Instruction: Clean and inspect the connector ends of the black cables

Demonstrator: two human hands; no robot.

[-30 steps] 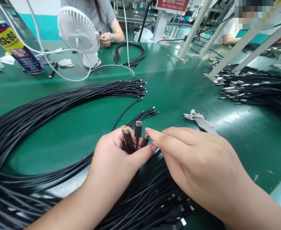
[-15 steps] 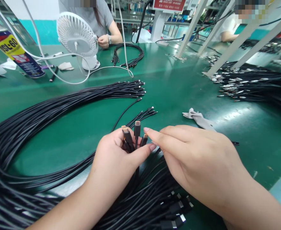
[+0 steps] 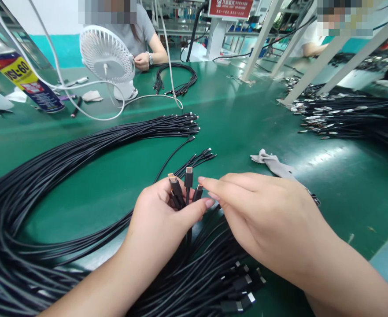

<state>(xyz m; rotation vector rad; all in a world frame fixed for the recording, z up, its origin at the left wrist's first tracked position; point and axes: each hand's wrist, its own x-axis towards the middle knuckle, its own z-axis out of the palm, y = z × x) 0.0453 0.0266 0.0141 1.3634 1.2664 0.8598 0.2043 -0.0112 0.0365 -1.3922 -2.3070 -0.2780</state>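
Note:
My left hand (image 3: 167,215) is closed around several black USB cables. Their plugs (image 3: 189,177) point up between thumb and fingers, with metal tips showing orange and silver. Close on the right, my right hand (image 3: 263,211) has its fingers drawn together, the index fingertip beside the rightmost held plug (image 3: 197,193). Whatever its other fingers grip is hidden behind the hand. Below both hands lies a thick bundle of black cables (image 3: 194,277), its plugs with silver metal ends toward the lower right. That bundle curves round the left side to more plug ends (image 3: 190,123) further back.
A grey cloth (image 3: 273,163) lies right of centre on the green table (image 3: 233,114). Another cable heap (image 3: 352,110) is at the far right, near slanted posts. At the back are a white fan (image 3: 106,55), a spray can (image 3: 31,83), a cable coil (image 3: 190,72) and two people.
The view has shifted slightly, so the background sits a little lower. Both hands and the held cables keep almost the same pose; the right hand's fingertips have moved only a little.

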